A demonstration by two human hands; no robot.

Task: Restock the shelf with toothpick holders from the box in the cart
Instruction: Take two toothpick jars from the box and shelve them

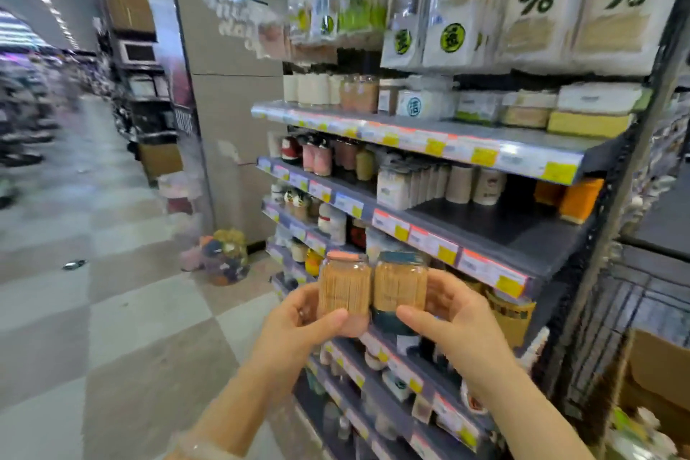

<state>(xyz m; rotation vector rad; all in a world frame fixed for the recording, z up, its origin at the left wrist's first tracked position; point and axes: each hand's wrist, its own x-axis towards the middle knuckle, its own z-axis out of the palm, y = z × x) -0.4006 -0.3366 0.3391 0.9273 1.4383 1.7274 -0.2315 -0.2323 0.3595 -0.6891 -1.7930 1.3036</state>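
Observation:
My left hand [298, 321] grips a clear toothpick holder with a pink lid [343, 288]. My right hand [451, 314] grips a second toothpick holder with a dark teal lid and base [400, 286]. Both jars are upright, side by side and almost touching, held in front of the shelf unit at about the height of its third shelf. The second shelf [522, 231] has a wide bare stretch on its right half. Similar jars [358, 91] stand on the top shelf at the left.
The shelf unit carries several rows of small jars and boxes, with yellow price tags [484, 156] along the edges. Hanging packs [534, 7] fill the top. A cardboard box [657, 377] sits at the lower right. The tiled aisle [93, 291] stretches away to the left.

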